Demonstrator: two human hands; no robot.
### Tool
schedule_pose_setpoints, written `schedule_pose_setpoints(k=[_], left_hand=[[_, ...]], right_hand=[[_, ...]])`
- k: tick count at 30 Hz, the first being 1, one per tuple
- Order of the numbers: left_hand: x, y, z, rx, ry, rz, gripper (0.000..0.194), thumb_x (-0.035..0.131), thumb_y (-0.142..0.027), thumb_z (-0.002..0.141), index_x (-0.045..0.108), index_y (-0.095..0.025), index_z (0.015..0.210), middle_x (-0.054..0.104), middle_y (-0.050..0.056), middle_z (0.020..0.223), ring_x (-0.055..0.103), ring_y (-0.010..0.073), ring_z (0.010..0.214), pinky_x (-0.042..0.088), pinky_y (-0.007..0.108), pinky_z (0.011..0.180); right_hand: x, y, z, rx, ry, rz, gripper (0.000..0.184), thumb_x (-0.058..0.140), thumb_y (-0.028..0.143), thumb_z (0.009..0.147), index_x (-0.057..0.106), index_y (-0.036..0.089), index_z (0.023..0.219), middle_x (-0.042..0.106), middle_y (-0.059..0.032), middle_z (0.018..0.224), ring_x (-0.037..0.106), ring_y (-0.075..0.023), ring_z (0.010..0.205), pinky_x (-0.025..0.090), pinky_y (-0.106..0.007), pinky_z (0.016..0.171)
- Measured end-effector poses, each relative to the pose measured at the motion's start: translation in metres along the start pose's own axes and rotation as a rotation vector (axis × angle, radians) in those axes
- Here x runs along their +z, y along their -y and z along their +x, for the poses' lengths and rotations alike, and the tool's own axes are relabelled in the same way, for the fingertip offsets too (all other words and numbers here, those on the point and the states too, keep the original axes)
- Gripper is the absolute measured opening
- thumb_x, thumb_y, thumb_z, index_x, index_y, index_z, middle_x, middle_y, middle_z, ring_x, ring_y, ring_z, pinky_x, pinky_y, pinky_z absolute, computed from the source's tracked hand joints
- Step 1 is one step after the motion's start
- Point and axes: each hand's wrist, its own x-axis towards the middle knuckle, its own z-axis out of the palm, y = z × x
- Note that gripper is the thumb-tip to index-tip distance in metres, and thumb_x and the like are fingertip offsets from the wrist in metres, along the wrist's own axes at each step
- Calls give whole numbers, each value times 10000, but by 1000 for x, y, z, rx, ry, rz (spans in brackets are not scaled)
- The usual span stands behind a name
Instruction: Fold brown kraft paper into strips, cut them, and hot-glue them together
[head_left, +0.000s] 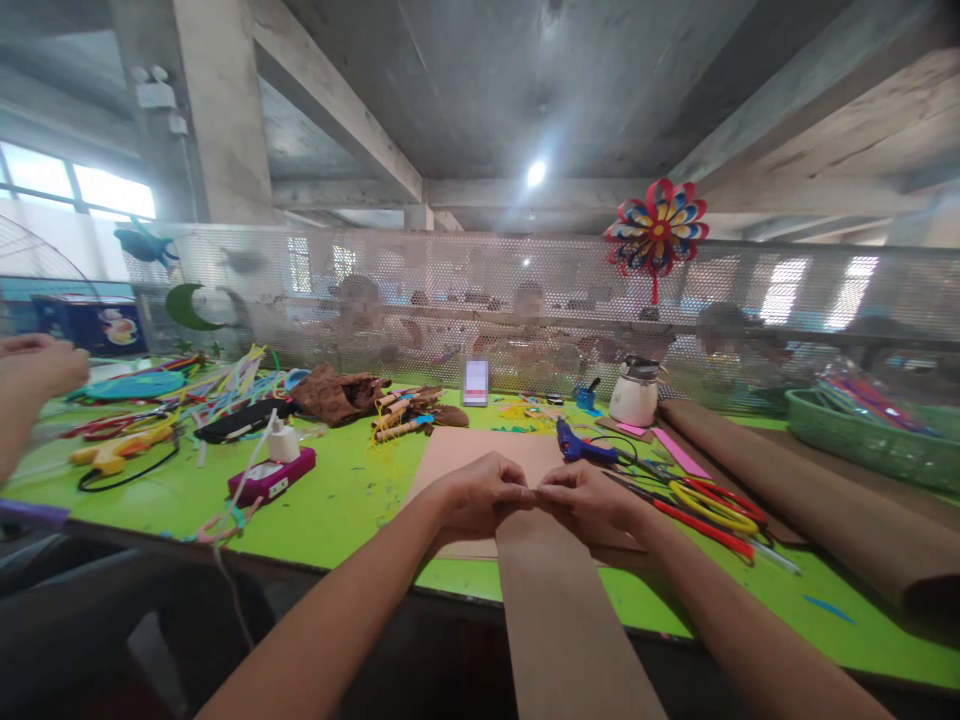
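Note:
A long strip of brown paper (559, 610) hangs over the table's front edge toward me, its far end between my two hands. My left hand (487, 485) pinches the left part of that end. Close against it, my right hand (589, 490) pinches the right part, and the fingertips nearly meet. Beneath my hands lies a flat light-brown sheet (450, 460). Just beyond my right hand is a blue glue gun (581, 445). Scissors with red and yellow handles (724, 505) lie to the right of it.
A brown paper roll (810, 490) and green basket (877, 435) stand right, near a white jug (635, 390). Left are a purple power strip (274, 475), yellow glue gun (124, 447) and another person's hand (45, 365). A phone (475, 383) stands at the back.

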Motion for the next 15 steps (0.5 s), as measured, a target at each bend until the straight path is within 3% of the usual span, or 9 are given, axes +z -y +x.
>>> schedule_pose_setpoints(k=[4, 11, 15], left_hand=[[5, 1, 1, 3, 2, -42, 445, 637, -549, 687, 609, -106, 707, 476, -33, 576, 380, 87, 554, 293, 218, 521], [-11, 4, 1, -6, 82, 123, 392, 565, -509, 765, 582, -132, 660, 504, -16, 533, 439, 101, 510, 313, 224, 499], [-14, 5, 0, 36, -2, 321, 315, 553, -409, 779, 620, -121, 670, 531, -10, 568, 430, 99, 550, 319, 215, 525]], right_hand=[[4, 0, 1, -11, 28, 8, 381, 581, 500, 775, 608, 129, 690, 487, 16, 632, 387, -95, 574, 318, -209, 527], [-3, -6, 1, -16, 22, -31, 359, 551, 460, 811, 504, 152, 632, 383, 49, 583, 310, -77, 530, 244, -205, 477], [-5, -9, 1, -17, 45, -72, 342, 524, 442, 835, 487, 160, 645, 366, 53, 582, 305, -78, 524, 237, -207, 472]])
